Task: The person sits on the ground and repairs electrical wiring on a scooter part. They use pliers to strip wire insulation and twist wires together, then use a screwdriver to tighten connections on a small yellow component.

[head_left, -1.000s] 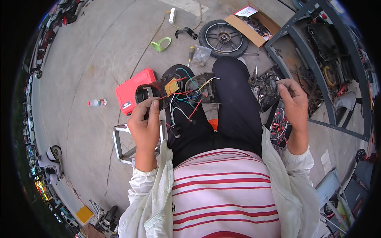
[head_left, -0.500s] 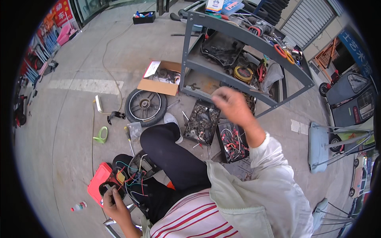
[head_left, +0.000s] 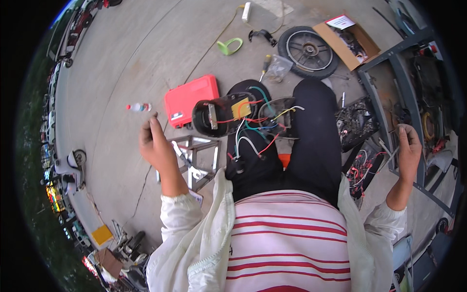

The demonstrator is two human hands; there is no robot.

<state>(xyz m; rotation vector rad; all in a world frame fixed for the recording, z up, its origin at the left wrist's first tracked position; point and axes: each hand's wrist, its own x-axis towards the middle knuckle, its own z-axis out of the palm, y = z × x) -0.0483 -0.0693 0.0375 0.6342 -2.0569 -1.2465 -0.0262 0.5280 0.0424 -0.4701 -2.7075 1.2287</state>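
Overhead, left hand (head_left: 154, 143) and right hand (head_left: 407, 146) loosely curled, empty, flanking round black wire-tangled housing (head_left: 228, 117).

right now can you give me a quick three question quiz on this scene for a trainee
1. True or false: the left hand is gripping the red case.
2. Which lies nearest the spoked wheel? A) the cardboard box B) the small bottle C) the metal stool frame
3. Fill in: the black device with coloured wires rests on the person's ____.

Key: 1 false, the hand is raised, open and empty. 2 A. 3 lap.
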